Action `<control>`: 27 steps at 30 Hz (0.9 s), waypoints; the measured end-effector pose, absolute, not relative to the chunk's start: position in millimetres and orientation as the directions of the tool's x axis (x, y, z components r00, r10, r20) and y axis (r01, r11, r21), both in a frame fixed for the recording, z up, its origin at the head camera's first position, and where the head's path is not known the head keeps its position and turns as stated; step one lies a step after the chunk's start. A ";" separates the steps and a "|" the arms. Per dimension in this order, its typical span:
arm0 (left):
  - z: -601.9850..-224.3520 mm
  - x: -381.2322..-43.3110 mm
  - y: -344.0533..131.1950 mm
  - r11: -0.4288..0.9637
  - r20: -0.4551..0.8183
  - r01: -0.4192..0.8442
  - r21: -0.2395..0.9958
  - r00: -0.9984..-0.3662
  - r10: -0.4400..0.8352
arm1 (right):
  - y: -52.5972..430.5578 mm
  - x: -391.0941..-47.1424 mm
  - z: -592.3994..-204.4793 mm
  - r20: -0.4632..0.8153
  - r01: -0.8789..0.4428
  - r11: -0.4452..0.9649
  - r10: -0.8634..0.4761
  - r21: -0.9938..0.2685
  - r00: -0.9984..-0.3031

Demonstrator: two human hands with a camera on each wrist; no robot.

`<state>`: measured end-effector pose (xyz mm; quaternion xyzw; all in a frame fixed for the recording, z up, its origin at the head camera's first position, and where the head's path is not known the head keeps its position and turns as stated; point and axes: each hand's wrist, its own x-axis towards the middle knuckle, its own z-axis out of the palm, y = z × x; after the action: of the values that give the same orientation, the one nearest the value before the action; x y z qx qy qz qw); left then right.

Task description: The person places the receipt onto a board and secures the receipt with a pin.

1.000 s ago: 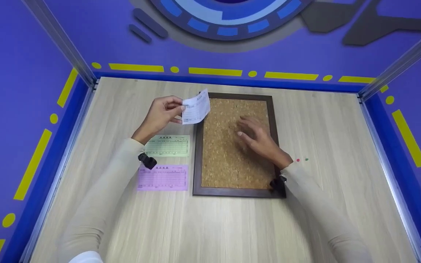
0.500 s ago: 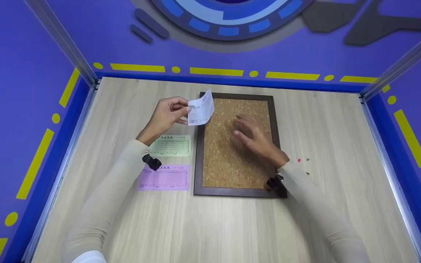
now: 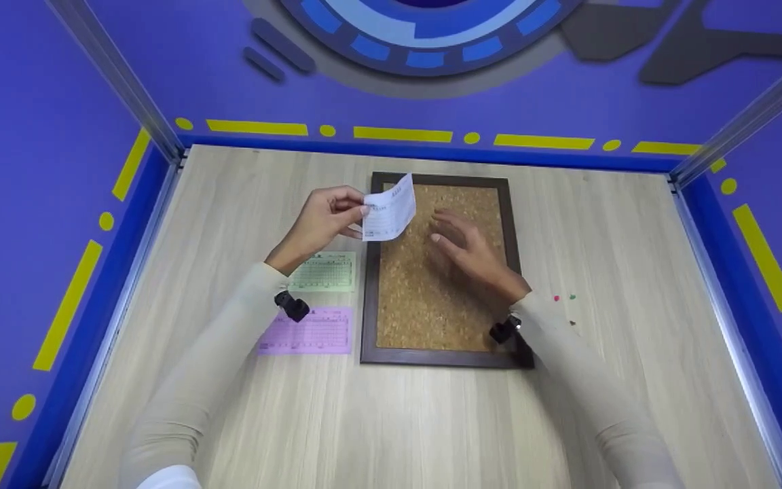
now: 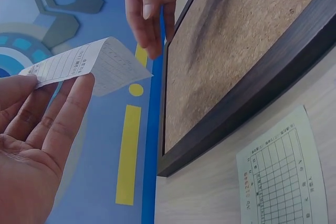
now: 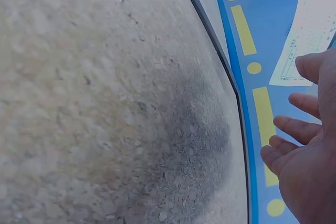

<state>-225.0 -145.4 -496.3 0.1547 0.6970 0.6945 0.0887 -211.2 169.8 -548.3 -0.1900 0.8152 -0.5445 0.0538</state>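
Observation:
In the head view my left hand (image 3: 328,216) pinches a white printed form (image 3: 389,214) by its left side, between thumb and fingers. The slip bends upward at its far edge and hangs over the upper left of a cork board (image 3: 418,299) with a dark brown frame. My right hand (image 3: 476,251) hovers above the cork with fingers spread and slightly bent, holding nothing. In the left wrist view the white form (image 4: 79,64) curls over my fingertips. The right wrist view has my right hand (image 5: 310,145) apart from the white form (image 5: 310,30).
Left of the board lie a green form (image 3: 326,273) and, nearer, a purple form (image 3: 309,333), both partly covered by the left arm. To the right, a red pushpin (image 3: 556,298), a green pushpin (image 3: 573,297) and a small dark one (image 3: 572,322) lie on the wooden table (image 3: 635,353).
My left hand has carried the white form rightward, farther over the board. My right hand has drifted slightly left above the cork. The small dark pin has come into view beside the right sleeve.

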 end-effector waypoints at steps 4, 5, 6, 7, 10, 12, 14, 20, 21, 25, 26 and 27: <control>-496.4 -222.9 -140.2 -0.001 0.086 0.092 0.996 -0.930 0.358 | 167.9 -213.9 -546.4 0.103 -0.214 0.282 -0.361 -0.935 -0.927; -496.5 -222.3 -138.9 0.002 0.081 0.088 0.996 -0.929 0.360 | 168.0 -214.8 -547.2 0.104 -0.211 0.270 -0.360 -0.940 -0.927; -497.0 -222.0 -137.6 0.004 0.078 0.086 0.996 -0.928 0.365 | 168.0 -215.8 -548.0 0.105 -0.207 0.258 -0.360 -0.944 -0.927; -497.5 -221.7 -136.3 0.005 0.076 0.083 0.997 -0.927 0.369 | 167.9 -216.5 -548.7 0.107 -0.205 0.250 -0.358 -0.946 -0.928; -499.1 -220.6 -132.3 0.009 0.069 0.078 0.997 -0.924 0.377 | 167.3 -217.9 -550.5 0.111 -0.200 0.223 -0.357 -0.954 -0.927; -500.5 -219.7 -130.5 0.014 0.072 0.084 0.996 -0.922 0.381 | 166.6 -218.8 -551.3 0.113 -0.197 0.202 -0.364 -0.959 -0.925; -501.0 -218.4 -128.5 0.018 0.073 0.086 0.996 -0.921 0.383 | 166.0 -219.8 -552.1 0.112 -0.189 0.177 -0.372 -0.966 -0.921; -501.6 -214.5 -123.1 0.020 0.057 0.071 0.997 -0.917 0.396 | 164.7 -222.7 -557.2 0.118 -0.177 0.128 -0.372 -0.976 -0.921; -501.4 -214.2 -122.1 0.019 0.057 0.070 0.997 -0.915 0.398 | 164.6 -223.7 -560.0 0.122 -0.176 0.118 -0.367 -0.977 -0.922; -500.7 -213.8 -119.2 0.007 0.055 0.063 0.998 -0.914 0.402 | 165.6 -230.4 -576.4 0.128 -0.178 0.120 -0.342 -0.977 -0.931; -500.8 -213.7 -118.9 0.005 0.055 0.062 0.998 -0.914 0.402 | 166.0 -232.3 -580.7 0.127 -0.180 0.131 -0.335 -0.975 -0.934; -500.8 -213.8 -118.5 0.003 0.054 0.060 0.998 -0.913 0.403 | 166.4 -233.6 -584.3 0.125 -0.181 0.144 -0.330 -0.973 -0.936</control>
<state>-213.8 -118.5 -500.8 0.1663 0.6969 0.6863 0.1251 -233.6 166.4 -584.3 -0.1692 0.7541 -0.6318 0.0588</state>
